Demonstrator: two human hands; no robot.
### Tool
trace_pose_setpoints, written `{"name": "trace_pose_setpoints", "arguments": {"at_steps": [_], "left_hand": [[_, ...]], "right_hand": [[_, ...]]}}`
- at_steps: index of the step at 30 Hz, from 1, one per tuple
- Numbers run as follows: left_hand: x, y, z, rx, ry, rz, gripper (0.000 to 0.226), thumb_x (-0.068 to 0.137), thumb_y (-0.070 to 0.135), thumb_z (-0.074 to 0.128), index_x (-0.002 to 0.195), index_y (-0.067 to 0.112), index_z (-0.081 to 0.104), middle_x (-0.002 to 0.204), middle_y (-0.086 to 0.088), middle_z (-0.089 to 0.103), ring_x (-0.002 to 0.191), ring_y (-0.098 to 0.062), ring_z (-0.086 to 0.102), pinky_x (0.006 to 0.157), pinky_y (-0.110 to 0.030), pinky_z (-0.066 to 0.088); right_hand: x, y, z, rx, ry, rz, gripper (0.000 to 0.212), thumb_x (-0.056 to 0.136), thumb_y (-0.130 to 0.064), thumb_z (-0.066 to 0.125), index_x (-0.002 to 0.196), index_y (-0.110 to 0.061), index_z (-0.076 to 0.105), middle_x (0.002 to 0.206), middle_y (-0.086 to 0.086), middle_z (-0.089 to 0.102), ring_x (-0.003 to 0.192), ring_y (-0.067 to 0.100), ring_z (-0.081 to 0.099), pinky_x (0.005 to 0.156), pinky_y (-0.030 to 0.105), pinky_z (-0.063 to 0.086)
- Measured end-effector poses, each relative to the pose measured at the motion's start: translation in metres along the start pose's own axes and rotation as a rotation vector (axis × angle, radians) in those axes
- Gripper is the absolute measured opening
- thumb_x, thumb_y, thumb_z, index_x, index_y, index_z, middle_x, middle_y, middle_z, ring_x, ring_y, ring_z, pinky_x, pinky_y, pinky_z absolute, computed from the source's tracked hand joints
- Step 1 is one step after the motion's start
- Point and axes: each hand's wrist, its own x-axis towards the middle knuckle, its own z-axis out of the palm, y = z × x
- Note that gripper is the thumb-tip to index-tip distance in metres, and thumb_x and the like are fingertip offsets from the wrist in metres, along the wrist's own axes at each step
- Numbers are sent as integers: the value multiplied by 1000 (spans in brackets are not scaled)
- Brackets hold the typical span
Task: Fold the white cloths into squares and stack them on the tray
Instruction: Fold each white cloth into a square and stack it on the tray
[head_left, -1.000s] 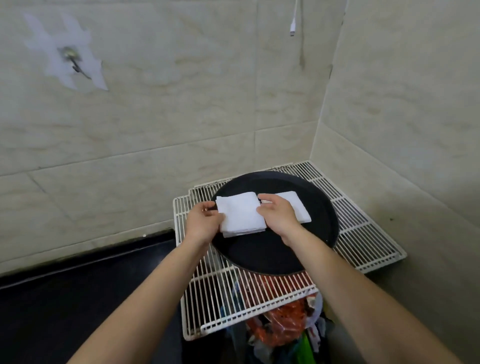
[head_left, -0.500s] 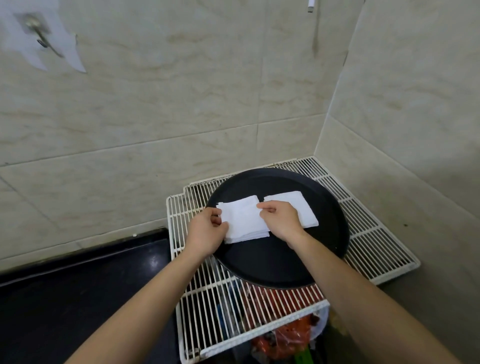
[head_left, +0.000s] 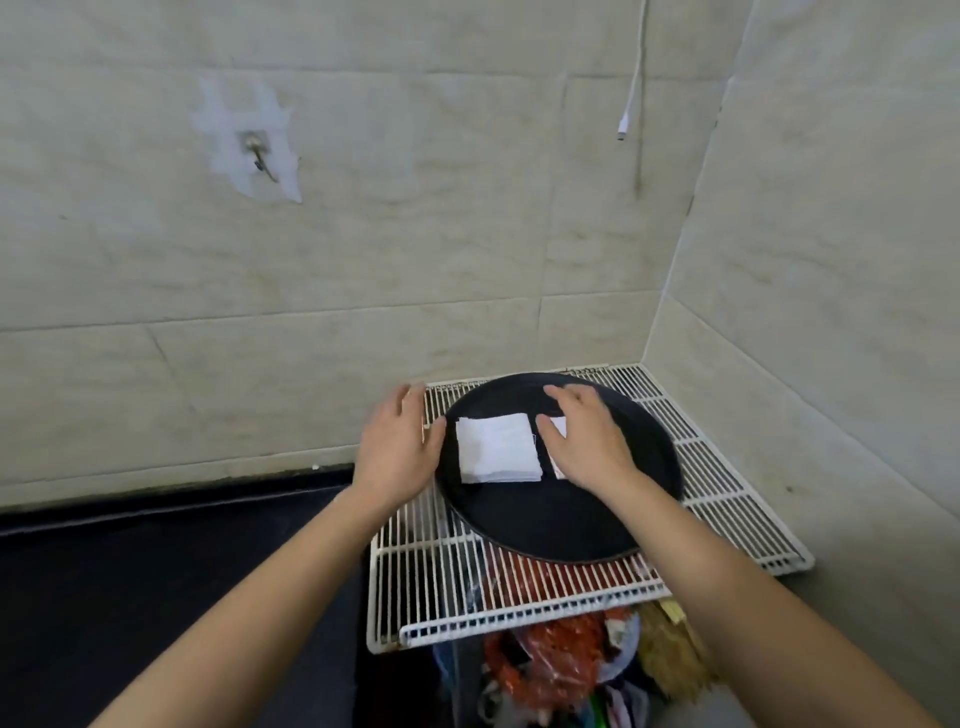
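**Two folded white cloths on one round black tray; both hands open, holding nothing.**

One tray (head_left: 550, 525) sits lower centre of the frame on one white wire rack (head_left: 727, 478), in a tiled wall corner. Mixed red and coloured clutter (head_left: 556, 670) shows below the rack, and a dark surface (head_left: 156, 571) fills the lower left. One wall hook (head_left: 258, 153) is at upper left and one hanging white cable (head_left: 632, 98) at upper right. The left cloth (head_left: 498, 449) lies flat on the tray's left half. It is near-square with no clear long axis, its edges roughly parallel to the frame edges. The right cloth (head_left: 560, 427) lies just beside it, mostly hidden by the right hand (head_left: 587, 441), so its orientation cannot be told. That hand is above it with fingers spread; contact cannot be told. The left hand (head_left: 397, 447), fingers straight and relaxed, is at the tray's left rim.
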Motion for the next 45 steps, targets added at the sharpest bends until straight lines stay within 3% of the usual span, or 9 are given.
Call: {"name": "trace_pose_setpoints", "arguments": {"at_steps": [3,6,9,14,19,27,32,41,45], "left_hand": [[-37,-2,-40,262,188,17,67,101,55,31,156,18,25,164,-17,18,150,-36,17,116,-55,25],[-88,-15,-75,415,336,-6,72,97,58,32,157,18,26,164,-21,14,151,-40,11,116,-62,18],[-151,-40,-98,545,327,-97,75,96,60,34,157,17,25,164,-22,8,152,-40,6,116,-66,14],[-273,-105,-151,742,231,-312,82,94,66,29,158,17,21,166,-19,0,153,-38,-1,115,-68,12],[-356,-148,-218,746,301,-563,82,93,66,28,158,17,21,165,-20,2,153,-38,0,115,-68,13],[-498,-267,-301,771,392,-772,79,93,62,31,155,12,30,164,-22,8,152,-39,6,113,-69,20],[-574,-353,-370,809,358,-882,78,94,61,26,155,11,31,164,-24,8,151,-41,9,113,-68,21],[-621,-460,-436,741,281,-998,77,96,61,24,156,13,27,164,-23,8,152,-39,7,114,-66,22],[-620,-515,-438,637,255,-1047,78,96,63,20,157,15,23,164,-22,8,152,-39,7,116,-63,22]], "right_hand": [[-10,-22,-20,-90,105,-155,57,103,-46,42,154,-21,33,161,11,26,148,29,23,117,46,29],[-30,-57,-12,-79,138,-333,63,103,-53,36,157,-24,24,165,13,13,152,31,12,121,48,18],[-62,-89,22,-68,121,-500,67,102,-58,32,159,-25,19,168,12,3,154,29,3,123,47,9],[-136,-158,94,-60,-51,-689,77,98,-65,31,161,-26,10,167,12,-11,154,30,-6,124,50,5],[-185,-253,130,-29,-120,-884,78,99,-65,30,161,-26,3,167,10,-17,154,28,-12,125,48,0],[-286,-442,237,17,-200,-1135,79,99,-60,38,161,-21,8,167,14,-9,155,31,-6,125,48,2],[-353,-560,302,52,-294,-1205,79,99,-57,39,161,-21,6,167,14,-13,155,31,-7,124,47,2],[-389,-669,371,45,-368,-1242,76,101,-51,41,161,-20,6,167,13,-10,155,30,-7,124,45,3],[-380,-709,414,15,-382,-1265,73,100,-48,43,160,-17,14,167,15,-1,155,32,0,125,47,12]]}}
